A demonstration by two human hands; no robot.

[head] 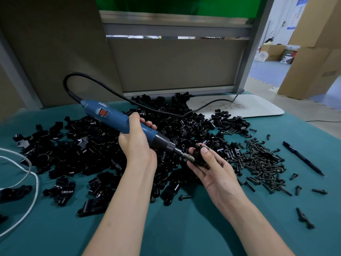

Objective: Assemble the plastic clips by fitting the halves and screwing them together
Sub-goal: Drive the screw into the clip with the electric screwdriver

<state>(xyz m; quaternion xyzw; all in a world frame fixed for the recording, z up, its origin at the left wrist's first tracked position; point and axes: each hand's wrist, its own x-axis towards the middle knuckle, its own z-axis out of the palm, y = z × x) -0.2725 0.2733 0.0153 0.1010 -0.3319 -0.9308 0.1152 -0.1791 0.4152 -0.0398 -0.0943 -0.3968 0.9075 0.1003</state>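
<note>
Driving a screw into a clip (pixel 200 154), by the look of it. Left hand (pixel 135 141) wrapping fully around the blue electric screwdriver (pixel 118 118), fingers closed on the barrel, metal bit angling down and right into the clip. Right hand (pixel 212 169) pinching that clip between thumb and fingertips, held just above the pile of black clip halves (pixel 88 145) on the teal table mat (pixel 184 228).

Risks from here, as judgement only:
- Bit slipping off the screw head if tilted off the screw's line; thumb sitting close beside the tip.
- Halves shifting out of register under torque, the pinch being light; screw then cross-threading in plastic.
- Black power cord (pixel 103 85) looping behind and trailing across the pile; possibly dragging parts.

Materials:
- Clip halves: glossy black moulded plastic, curved saddles with lugs; slippery-looking.
- Loose screws (pixel 262 159): dark metal, heaped right of the pile, some scattered.
- Screwdriver: matte blue body, red switch, ribbed dark collar.
- Mat: soft, felt-like.
- Black pen (pixel 302 157) lying well right; white cord (pixel 31 174) curling at left.
</note>
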